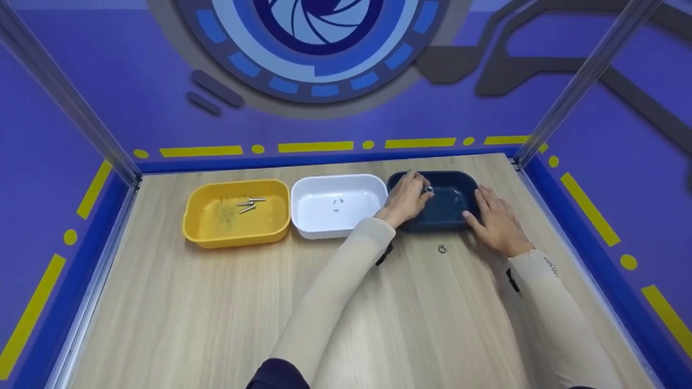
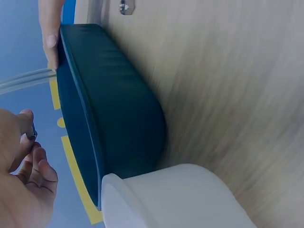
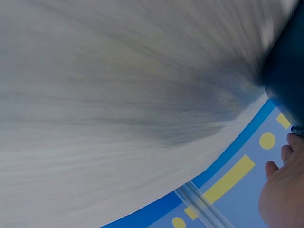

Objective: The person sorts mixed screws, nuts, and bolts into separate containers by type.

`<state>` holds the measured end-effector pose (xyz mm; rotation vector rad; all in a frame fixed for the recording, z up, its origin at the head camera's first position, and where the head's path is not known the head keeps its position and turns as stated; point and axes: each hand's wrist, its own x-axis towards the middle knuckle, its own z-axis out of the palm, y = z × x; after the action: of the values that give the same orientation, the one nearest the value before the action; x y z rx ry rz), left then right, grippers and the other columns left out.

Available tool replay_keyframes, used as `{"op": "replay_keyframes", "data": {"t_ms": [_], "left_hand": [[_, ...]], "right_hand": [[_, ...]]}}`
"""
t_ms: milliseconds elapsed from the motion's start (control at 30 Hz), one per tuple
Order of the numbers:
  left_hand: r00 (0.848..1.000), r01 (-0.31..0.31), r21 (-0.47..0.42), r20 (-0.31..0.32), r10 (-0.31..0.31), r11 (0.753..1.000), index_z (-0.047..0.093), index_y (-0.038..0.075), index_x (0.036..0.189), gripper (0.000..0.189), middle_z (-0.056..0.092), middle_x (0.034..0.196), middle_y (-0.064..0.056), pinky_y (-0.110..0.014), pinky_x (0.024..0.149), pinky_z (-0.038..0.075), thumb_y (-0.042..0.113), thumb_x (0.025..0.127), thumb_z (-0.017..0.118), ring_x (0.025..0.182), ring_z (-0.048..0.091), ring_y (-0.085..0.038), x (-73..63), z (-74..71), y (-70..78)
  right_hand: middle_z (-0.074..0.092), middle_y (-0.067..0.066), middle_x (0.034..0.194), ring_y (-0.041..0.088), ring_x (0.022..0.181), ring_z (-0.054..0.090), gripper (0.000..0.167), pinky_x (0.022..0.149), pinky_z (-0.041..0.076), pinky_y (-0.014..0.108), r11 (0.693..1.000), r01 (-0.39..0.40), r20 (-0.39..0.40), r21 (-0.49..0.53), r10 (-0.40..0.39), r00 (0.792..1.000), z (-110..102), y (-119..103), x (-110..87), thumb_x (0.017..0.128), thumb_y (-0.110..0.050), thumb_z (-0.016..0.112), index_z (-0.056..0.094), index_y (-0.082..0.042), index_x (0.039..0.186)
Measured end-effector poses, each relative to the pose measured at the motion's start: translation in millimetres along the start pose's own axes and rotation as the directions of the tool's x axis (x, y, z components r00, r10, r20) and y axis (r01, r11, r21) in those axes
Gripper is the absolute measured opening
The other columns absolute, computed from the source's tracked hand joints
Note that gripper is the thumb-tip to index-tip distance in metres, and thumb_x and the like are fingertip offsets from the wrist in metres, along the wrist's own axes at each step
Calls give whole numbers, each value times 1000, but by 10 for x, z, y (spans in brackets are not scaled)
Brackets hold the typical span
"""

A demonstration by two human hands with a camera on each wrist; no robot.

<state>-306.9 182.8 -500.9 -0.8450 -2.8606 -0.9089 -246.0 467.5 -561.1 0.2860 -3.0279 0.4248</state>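
Note:
My left hand (image 1: 406, 199) is over the left part of the dark blue bin (image 1: 446, 222), pinching a small metal nut (image 1: 428, 189) between thumb and fingertips. In the left wrist view, that hand (image 2: 28, 175) shows the nut's edge at the fingertips. At the bin's right side, my right hand (image 1: 498, 222) holds the wall, its thumb over the rim and its fingers along the outside. Another nut (image 1: 442, 248) lies on the table in front of the bin. The right wrist view catches only part of the right hand (image 3: 287, 185) beside the bin.
Left of the dark bin stands a white bin (image 1: 316, 233) with several tiny screws (image 1: 337, 204). A yellow bin (image 1: 238, 240) further left contains several metal pins or bolts (image 1: 248, 205). Printed panels (image 1: 324, 127) enclose the wooden table (image 1: 216, 313) at the back and sides.

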Motion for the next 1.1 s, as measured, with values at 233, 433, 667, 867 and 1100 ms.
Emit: {"op": "replay_keyframes", "data": {"t_ms": [233, 433, 667, 867, 1100], "left_hand": [[998, 36, 27, -50, -35, 999, 72, 13, 129, 30, 63, 136, -5, -30, 113, 52, 33, 108, 64, 130, 63, -21, 71, 126, -123], [997, 61, 45, -46, -59, 997, 72, 12, 130, 29, 62, 138, -6, -30, 112, 53, 31, 108, 64, 130, 62, -22, 38, 105, -108], [996, 46, 37, -77, -43, 998, 72, 13, 129, 28, 63, 132, -4, -30, 111, 52, 32, 109, 64, 126, 62, -20, 44, 115, -89], [995, 61, 54, -76, -57, 997, 69, 17, 139, 38, 62, 140, -3, -32, 114, 50, 39, 108, 64, 131, 59, -21, 41, 112, -91], [996, 49, 50, -70, -45, 998, 66, 17, 141, 41, 60, 141, -3, -32, 114, 49, 40, 108, 64, 132, 57, -20, 54, 91, -55]], "right_hand": [[18, 27, 176, 48, 163, 16, 86, 131, 15, 69, 1000, -5, -10, -19, 5, 1000, 36, -4, -1, 111, -57, 43, 22, 5, 167], [20, 28, 175, 51, 162, 18, 84, 130, 16, 69, 1000, 8, -27, -18, -8, 1000, 49, 2, -20, 112, -53, 44, 23, 6, 167], [18, 27, 176, 49, 163, 16, 85, 131, 15, 69, 1000, -3, -9, -7, 3, 1000, 40, -4, -10, 111, -56, 42, 23, 5, 167], [17, 25, 177, 46, 164, 15, 87, 131, 14, 69, 1000, -7, 8, -12, 7, 1000, 37, -21, 16, 111, -59, 40, 21, 3, 168], [17, 26, 176, 49, 163, 16, 86, 131, 14, 69, 1000, -20, 0, -14, 20, 1000, -4, -17, -8, 111, -57, 42, 21, 4, 168]]}}
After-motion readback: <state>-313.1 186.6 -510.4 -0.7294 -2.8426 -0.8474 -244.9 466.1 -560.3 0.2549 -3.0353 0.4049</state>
